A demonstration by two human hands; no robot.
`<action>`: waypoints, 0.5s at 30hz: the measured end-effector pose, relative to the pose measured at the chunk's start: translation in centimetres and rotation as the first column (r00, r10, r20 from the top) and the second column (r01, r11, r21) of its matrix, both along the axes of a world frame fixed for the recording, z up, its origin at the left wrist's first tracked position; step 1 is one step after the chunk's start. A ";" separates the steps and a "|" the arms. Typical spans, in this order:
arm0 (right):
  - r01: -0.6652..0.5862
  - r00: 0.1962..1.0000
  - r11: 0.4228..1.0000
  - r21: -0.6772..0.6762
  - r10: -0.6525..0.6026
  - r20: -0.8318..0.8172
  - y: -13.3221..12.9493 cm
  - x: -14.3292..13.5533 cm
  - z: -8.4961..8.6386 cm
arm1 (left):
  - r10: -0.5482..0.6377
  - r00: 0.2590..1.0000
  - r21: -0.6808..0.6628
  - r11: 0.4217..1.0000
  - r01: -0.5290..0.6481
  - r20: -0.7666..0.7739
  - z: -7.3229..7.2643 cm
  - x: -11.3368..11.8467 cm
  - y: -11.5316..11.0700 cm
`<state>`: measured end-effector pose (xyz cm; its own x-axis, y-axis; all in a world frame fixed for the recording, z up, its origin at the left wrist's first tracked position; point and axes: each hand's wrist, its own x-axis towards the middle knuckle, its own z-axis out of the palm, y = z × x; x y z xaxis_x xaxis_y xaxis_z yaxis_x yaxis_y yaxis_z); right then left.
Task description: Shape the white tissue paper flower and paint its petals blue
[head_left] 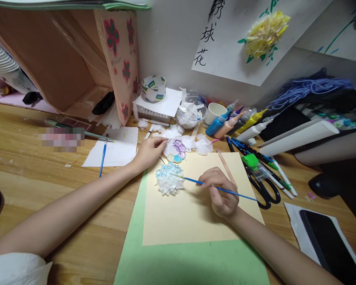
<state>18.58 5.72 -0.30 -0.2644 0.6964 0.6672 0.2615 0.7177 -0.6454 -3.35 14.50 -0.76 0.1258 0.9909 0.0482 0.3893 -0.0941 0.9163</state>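
My right hand (221, 190) is closed around a thin blue paintbrush (235, 193), whose tip touches a ruffled paper flower (169, 186). That flower is pale blue on its upper part and white below, and it lies on a cream sheet (195, 221) over a larger green sheet (154, 265). With its thumb and fingers pinched, my left hand (150, 152) holds the edge of a small flower-shaped paint palette (175, 150). Purple and blue paint show in the palette's wells.
Behind the palette are paper scraps (206, 145), a bowl of scraps (192, 114), a paper cup (216, 113) and several paint bottles (225, 126). Black-handled scissors (265, 198) and pens lie at the right, near a phone (329, 241). A pink box (118, 59) stands at the left.
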 end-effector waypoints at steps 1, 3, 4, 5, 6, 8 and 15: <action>-0.023 1.000 1.000 -0.007 0.023 0.013 0.0 0.0 0.0 | 0.001 1.000 0.002 1.000 -0.001 -0.001 0.0 0.0 0.0; -0.046 0.998 0.999 -0.025 0.047 0.034 0.0 -0.1 0.0 | 0.000 1.000 0.006 1.000 0.000 -0.002 -0.1 0.0 0.0; -0.041 0.998 0.999 -0.035 0.043 0.038 0.0 -0.1 -0.1 | -0.001 1.000 0.007 1.000 0.001 -0.003 -0.1 -0.1 0.0; -0.025 0.999 0.999 -0.045 0.026 0.032 0.1 0.0 -0.2 | -0.002 1.000 0.007 1.000 0.002 -0.005 -0.1 -0.1 0.0; -0.002 1.000 0.999 -0.054 0.003 0.018 0.1 0.0 -0.3 | -0.003 1.000 0.006 1.000 0.003 -0.007 0.0 -0.1 0.0; 0.030 0.999 0.997 -0.066 -0.032 -0.027 0.1 0.2 -0.5 | -0.005 1.000 0.003 1.000 0.005 -0.008 0.0 -0.1 -0.1; -0.048 0.999 0.997 -0.062 0.048 -0.002 0.1 0.3 -0.4 | -0.008 1.000 -0.001 1.000 0.008 0.001 0.1 0.0 0.0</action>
